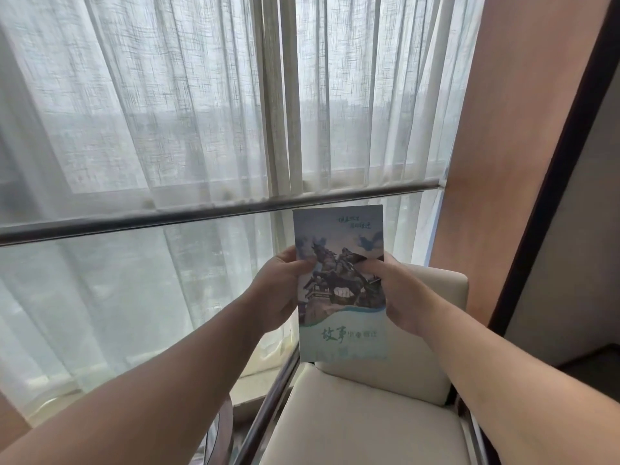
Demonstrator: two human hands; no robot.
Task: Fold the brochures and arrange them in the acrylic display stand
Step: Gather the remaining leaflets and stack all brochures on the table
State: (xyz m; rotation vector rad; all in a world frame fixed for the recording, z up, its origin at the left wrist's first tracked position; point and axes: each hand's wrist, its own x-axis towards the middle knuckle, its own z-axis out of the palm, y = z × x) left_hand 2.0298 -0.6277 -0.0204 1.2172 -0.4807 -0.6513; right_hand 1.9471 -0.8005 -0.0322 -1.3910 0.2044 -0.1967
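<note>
Between our hands we see a brochure (340,280) of smooth printed paper with a slight sheen. Beyond them hang sheer, loosely woven cloth curtains (167,112) behind a dull metal rail (201,213); below sits a smooth cream leather-like chair (369,414).

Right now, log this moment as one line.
left hand: grips blue printed paper brochure, left edge | right hand: grips right edge | brochure: upright, cover toward camera

Bare forearms stretch forward. Left grip (275,293) and right grip (402,293) each pinch a side edge of the upright blue printed paper brochure (339,236), thumbs in front.
</note>
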